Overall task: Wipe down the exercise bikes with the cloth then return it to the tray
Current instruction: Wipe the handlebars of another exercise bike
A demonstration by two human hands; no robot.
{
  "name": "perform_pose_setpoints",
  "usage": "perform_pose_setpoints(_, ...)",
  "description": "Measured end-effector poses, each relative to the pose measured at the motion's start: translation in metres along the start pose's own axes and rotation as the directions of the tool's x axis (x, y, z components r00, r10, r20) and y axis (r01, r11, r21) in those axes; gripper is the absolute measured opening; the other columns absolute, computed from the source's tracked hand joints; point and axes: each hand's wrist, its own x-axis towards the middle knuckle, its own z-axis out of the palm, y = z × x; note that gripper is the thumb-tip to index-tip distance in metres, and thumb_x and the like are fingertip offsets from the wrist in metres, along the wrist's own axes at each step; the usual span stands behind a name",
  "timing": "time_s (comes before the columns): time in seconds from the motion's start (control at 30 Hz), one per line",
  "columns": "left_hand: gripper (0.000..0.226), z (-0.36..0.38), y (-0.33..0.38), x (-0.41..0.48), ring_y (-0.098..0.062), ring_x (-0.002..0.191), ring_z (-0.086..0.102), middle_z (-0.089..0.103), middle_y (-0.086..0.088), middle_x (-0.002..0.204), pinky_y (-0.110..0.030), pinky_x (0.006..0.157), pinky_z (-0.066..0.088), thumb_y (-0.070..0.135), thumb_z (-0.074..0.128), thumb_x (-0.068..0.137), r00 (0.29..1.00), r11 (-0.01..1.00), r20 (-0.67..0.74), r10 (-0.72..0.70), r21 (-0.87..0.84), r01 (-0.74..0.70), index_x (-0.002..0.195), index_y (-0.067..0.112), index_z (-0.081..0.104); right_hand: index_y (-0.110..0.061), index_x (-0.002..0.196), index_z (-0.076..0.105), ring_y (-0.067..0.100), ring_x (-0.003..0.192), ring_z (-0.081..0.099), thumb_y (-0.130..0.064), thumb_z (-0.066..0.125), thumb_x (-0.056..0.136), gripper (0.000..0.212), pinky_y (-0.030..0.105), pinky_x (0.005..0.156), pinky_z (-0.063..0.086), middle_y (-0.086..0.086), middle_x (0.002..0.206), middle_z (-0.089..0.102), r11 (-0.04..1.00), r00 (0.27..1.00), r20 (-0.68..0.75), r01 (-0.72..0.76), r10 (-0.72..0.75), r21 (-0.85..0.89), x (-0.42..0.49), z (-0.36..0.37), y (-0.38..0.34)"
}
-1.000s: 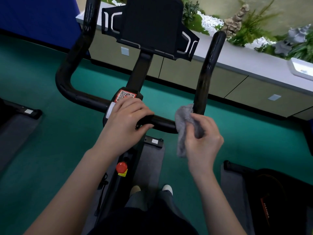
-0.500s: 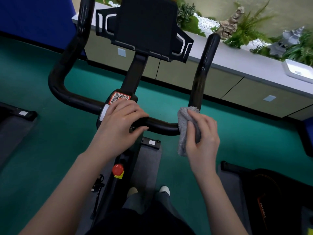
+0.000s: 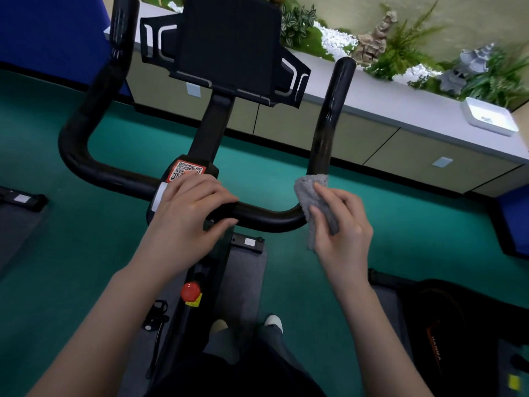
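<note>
A black exercise bike stands right in front of me, its U-shaped handlebar running across the middle of the view. My left hand grips the bar's centre, just below a QR sticker. My right hand holds a grey cloth wrapped round the bend where the right handle rises. A white tray sits on the grey counter at the far right.
A black tablet holder sits above the bar. A red knob is on the frame below. Another machine stands at lower right and a dark base at left. Plants and stone ornaments line the counter.
My right hand has slid the cloth up round the bend toward the right handle's base. My left hand stays on the bar's centre. The view has shifted slightly.
</note>
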Motion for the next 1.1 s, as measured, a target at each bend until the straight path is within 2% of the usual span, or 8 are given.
perform_pose_setpoints(0.13, 0.027, -0.001, 0.001, 0.0, -0.018, 0.11, 0.055, 0.066, 0.006, 0.101, -0.037, 0.107, 0.029, 0.028, 0.074, 0.077, 1.0, 1.0, 0.004, -0.005, -0.004, 0.005, 0.101, 0.016, 0.069, 0.001, 0.112, 0.068, 0.028, 0.088, 0.06, 0.005, 0.065, 0.082, 0.031, 0.017, 0.084, 0.042, 0.018, 0.098, 0.062, 1.0, 0.998, -0.066, -0.008, 0.01, 0.024, 0.009, -0.004, 0.003)
perform_pose_setpoints(0.2, 0.027, -0.001, 0.001, 0.0, -0.018, 0.11, 0.056, 0.066, 0.006, 0.101, -0.036, 0.107, 0.029, 0.029, 0.073, 0.077, 1.0, 1.0, 0.004, -0.009, -0.002, 0.009, 0.101, 0.016, 0.069, 0.0, 0.113, 0.067, 0.023, 0.092, 0.059, 0.002, 0.064, 0.083, 0.03, 0.015, 0.088, 0.041, 0.015, 0.1, 0.061, 0.995, 0.997, -0.009, 0.072, -0.071, 0.063, 0.001, -0.003, -0.001)
perform_pose_setpoints(0.3, 0.027, -0.001, 0.001, 0.0, -0.017, 0.109, 0.055, 0.066, 0.007, 0.1, -0.034, 0.107, 0.028, 0.031, 0.07, 0.077, 1.0, 1.0, 0.008, -0.01, 0.001, 0.01, 0.1, 0.016, 0.069, 0.0, 0.112, 0.068, 0.027, 0.093, 0.059, 0.002, 0.063, 0.083, 0.03, 0.016, 0.089, 0.041, 0.015, 0.101, 0.061, 0.991, 0.987, 0.096, 0.126, -0.131, 0.054, -0.006, -0.001, -0.001)
perform_pose_setpoints(0.5, 0.032, -0.002, 0.002, 0.0, -0.019, 0.109, 0.057, 0.066, 0.006, 0.101, -0.037, 0.107, 0.029, 0.025, 0.079, 0.073, 0.999, 1.0, 0.039, -0.024, 0.011, 0.023, 0.101, 0.015, 0.07, 0.003, 0.112, 0.067, 0.034, 0.089, 0.061, 0.009, 0.064, 0.083, 0.03, 0.025, 0.083, 0.043, 0.02, 0.098, 0.062, 1.0, 1.0, -0.002, -0.01, 0.01, -0.003, 0.019, -0.009, 0.015)
perform_pose_setpoints(0.6, 0.032, -0.003, 0.005, 0.001, -0.02, 0.109, 0.057, 0.066, 0.005, 0.1, -0.035, 0.106, 0.027, 0.032, 0.079, 0.073, 0.999, 0.999, 0.042, -0.034, 0.02, 0.033, 0.1, 0.015, 0.07, -0.002, 0.116, 0.066, 0.021, 0.093, 0.059, 0.003, 0.065, 0.084, 0.032, 0.016, 0.086, 0.042, 0.014, 0.103, 0.063, 0.998, 1.0, 0.028, 0.011, -0.012, 0.058, 0.016, -0.012, 0.012)
perform_pose_setpoints(0.73, 0.031, -0.003, 0.012, 0.005, -0.021, 0.108, 0.057, 0.068, 0.007, 0.097, -0.034, 0.102, 0.026, 0.041, 0.068, 0.078, 0.998, 0.997, 0.026, -0.058, 0.042, 0.057, 0.096, 0.017, 0.072, -0.008, 0.121, 0.061, 0.006, 0.101, 0.051, -0.001, 0.063, 0.087, 0.035, 0.006, 0.094, 0.033, 0.007, 0.11, 0.061, 0.995, 0.988, 0.148, 0.03, -0.045, 0.099, 0.005, -0.012, 0.01)
perform_pose_setpoints(0.9, 0.033, -0.004, 0.014, 0.006, -0.02, 0.104, 0.058, 0.068, 0.008, 0.095, -0.032, 0.1, 0.026, 0.045, 0.059, 0.08, 0.998, 0.996, 0.015, -0.067, 0.059, 0.066, 0.095, 0.018, 0.072, -0.011, 0.119, 0.065, 0.009, 0.104, 0.049, -0.007, 0.064, 0.088, 0.031, 0.007, 0.095, 0.034, 0.01, 0.111, 0.056, 0.998, 0.992, 0.128, -0.015, 0.006, 0.066, 0.003, -0.01, 0.012)
perform_pose_setpoints(1.1, 0.041, 0.0, 0.022, 0.012, -0.02, 0.1, 0.06, 0.068, 0.007, 0.094, -0.034, 0.101, 0.028, 0.049, 0.051, 0.083, 0.998, 0.996, 0.001, -0.057, 0.065, 0.057, 0.094, 0.017, 0.072, -0.007, 0.115, 0.066, 0.008, 0.098, 0.05, -0.002, 0.064, 0.087, 0.029, 0.004, 0.091, 0.033, 0.01, 0.105, 0.055, 0.997, 0.989, 0.144, 0.03, -0.04, 0.068, 0.004, -0.011, 0.016)
